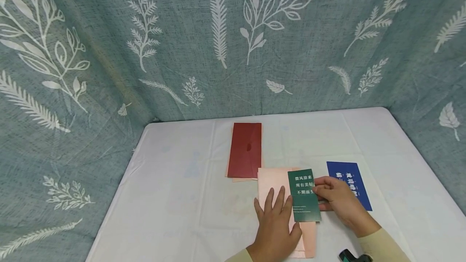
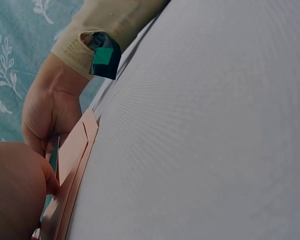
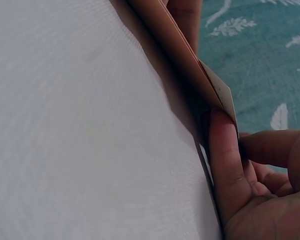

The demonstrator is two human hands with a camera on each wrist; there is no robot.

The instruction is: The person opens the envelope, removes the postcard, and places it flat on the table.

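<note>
Taking the green card point(image 1: 306, 203) as the centre of the dial, with twelve at the far side, nearest me, between four and five o'clock, is a dark device point(image 1: 353, 256) by my right cuff; my pale sleeves point(image 1: 384, 247) come in from the near edge; at between seven and eight o'clock my left hand point(image 1: 274, 227) lies flat with fingers spread and nearly straight, resting on the pink stack point(image 1: 272, 181) and gripping nothing; its thumb tip is right by the card's six o'clock edge, and I cannot tell whether the two touch.

The card itself lies over the three o'clock side of the stack and juts a little past it, white characters facing up; my left wrist view shows several pink layers one on another; at three o'clock my right hand point(image 1: 344, 201) is nearly closed, thumb and fingers pinching the card's edge.

Beyond that hand, towards two o'clock, the blue card point(image 1: 334, 168) lies on the white cloth point(image 1: 174, 197), partly hidden by my hand; farther off, at ten o'clock, rests the red envelope point(image 1: 244, 151), paler edges showing beneath it; at twelve, past the table's far edge, hangs the leafy curtain point(image 1: 182, 31).
</note>
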